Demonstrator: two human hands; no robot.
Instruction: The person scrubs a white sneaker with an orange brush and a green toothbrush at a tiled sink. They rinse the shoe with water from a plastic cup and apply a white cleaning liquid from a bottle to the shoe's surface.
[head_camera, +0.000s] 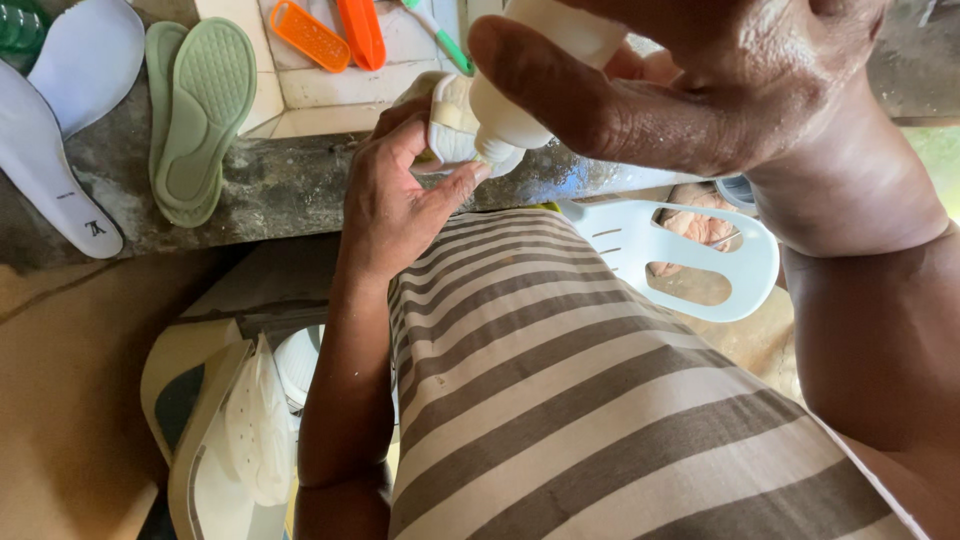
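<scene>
My right hand grips a white squeeze bottle, tipped down with its nozzle at the thing in my other hand. My left hand holds a small cream-white shoe part, mostly hidden by my fingers and the bottle. Both hands are raised in front of my chest, above my brown and white striped shirt. The nozzle touches the cream piece or is very close to it.
On the dark concrete ledge lie two green insoles and white insoles. Orange brushes and a green toothbrush rest on tiles behind. A white plastic chair stands right; white shoes are lower left.
</scene>
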